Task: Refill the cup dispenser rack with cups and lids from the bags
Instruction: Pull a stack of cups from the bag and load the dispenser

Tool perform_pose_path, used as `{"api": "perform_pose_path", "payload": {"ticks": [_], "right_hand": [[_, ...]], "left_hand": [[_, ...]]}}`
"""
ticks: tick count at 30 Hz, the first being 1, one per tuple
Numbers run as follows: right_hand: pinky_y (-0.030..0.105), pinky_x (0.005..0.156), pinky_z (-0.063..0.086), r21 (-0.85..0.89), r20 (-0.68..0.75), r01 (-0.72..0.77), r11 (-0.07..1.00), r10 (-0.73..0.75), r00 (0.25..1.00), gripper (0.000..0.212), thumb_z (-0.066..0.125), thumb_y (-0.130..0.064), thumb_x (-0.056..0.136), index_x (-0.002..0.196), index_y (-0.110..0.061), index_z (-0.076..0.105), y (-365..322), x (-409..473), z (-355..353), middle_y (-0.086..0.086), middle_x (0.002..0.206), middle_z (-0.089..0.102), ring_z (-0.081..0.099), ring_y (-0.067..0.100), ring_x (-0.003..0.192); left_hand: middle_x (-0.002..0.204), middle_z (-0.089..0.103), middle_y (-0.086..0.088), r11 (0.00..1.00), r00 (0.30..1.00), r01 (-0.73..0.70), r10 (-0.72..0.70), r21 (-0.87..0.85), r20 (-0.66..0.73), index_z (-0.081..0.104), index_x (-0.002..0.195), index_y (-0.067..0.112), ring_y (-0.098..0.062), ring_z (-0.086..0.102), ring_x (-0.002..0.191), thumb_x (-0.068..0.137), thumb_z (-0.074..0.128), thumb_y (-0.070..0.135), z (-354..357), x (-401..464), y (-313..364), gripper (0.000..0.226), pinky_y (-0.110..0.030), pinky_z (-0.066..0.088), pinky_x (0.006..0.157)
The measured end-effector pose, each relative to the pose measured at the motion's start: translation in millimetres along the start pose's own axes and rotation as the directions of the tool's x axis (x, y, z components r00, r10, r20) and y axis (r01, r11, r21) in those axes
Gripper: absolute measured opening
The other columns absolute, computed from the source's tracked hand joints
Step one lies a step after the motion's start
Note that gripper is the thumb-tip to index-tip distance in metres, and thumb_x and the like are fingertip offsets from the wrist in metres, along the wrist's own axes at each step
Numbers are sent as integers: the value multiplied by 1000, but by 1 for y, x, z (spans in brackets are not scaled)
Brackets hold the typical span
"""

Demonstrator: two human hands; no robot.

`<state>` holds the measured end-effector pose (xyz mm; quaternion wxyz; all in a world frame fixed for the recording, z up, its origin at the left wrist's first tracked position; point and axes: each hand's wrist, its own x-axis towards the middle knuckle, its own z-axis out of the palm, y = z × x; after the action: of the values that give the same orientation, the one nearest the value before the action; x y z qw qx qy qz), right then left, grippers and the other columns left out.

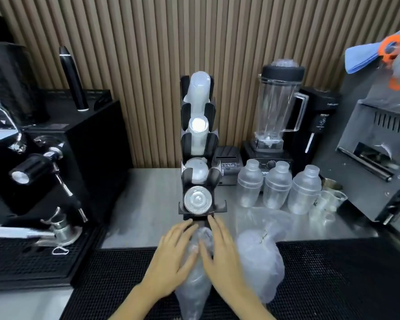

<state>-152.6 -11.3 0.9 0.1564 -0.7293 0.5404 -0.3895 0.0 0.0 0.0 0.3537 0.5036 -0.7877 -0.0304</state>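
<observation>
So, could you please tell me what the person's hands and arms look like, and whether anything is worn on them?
Both are bare: the left hand and right hand show no gloves, rings or watch, and the forearms show no sleeves as far as the frame's bottom edge. The nails look short and unpainted, though the picture is slightly blurred.

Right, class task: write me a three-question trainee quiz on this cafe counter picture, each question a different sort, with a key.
1. True or false: both hands rest on the same plastic bag.
2. How many clear shaker bottles stand right of the dispenser rack?
3. Which sits in the rack's lowest slot? A) flat lids B) a spoon C) a mug

Key: 1 true; 2 three; 3 A
</observation>
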Motion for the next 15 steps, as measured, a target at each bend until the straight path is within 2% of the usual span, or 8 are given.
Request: {"api": "perform_pose_path", "payload": {"ticks": [3, 5, 7, 12, 15], "right_hand": [[28, 111, 30, 89, 32, -61, 994, 59, 998, 65, 23, -69, 83, 140, -36, 22, 11, -14, 6, -10, 150, 31, 28, 1, 136], [29, 111, 30, 133, 83, -71, 988, 60, 995, 65, 31, -68, 83, 140, -38, 23, 18, -24, 9, -14, 148, 33, 27, -2, 136], [29, 113, 28, 141, 130, -71, 987, 52, 990, 67, 37, -67, 82, 141, -39, 20, 22, -29, 10, -18, 148, 30, 24, -4, 136], [26, 114, 25, 100, 222, -41, 994, 18, 975, 78, 49, -65, 80, 143, -39, 13, 26, -25, 4, -19, 150, 25, 20, -7, 136], [19, 113, 22, 89, 260, -30, 996, 5, 966, 83, 57, -60, 77, 142, -42, 9, 27, -20, -2, -21, 150, 22, 20, -9, 135]], "left_hand": [[149, 27, 17, 996, 989, 72, -64, -58, 130, 27, 145, 26, 3, 20, 139, 88, 43, 62, 4, -13, -5, 69, -27, 21, 115], [151, 20, 20, 988, 972, 114, -89, -102, 217, 18, 146, 30, 4, 17, 140, 77, 55, 69, 10, -25, -7, 87, -25, 20, 116], [152, 12, 21, 980, 956, 163, -128, -111, 265, 7, 146, 36, 4, 12, 141, 69, 64, 68, 16, -30, -8, 101, -20, 18, 117], [152, 16, 15, 967, 953, 208, -167, -146, 252, 11, 145, 34, -3, 20, 140, 67, 69, 56, 27, -24, -11, 100, -27, 26, 115], [150, 18, 15, 968, 958, 197, -156, -156, 241, 13, 143, 35, -1, 20, 139, 67, 70, 55, 30, -22, -12, 96, -23, 24, 115]]}}
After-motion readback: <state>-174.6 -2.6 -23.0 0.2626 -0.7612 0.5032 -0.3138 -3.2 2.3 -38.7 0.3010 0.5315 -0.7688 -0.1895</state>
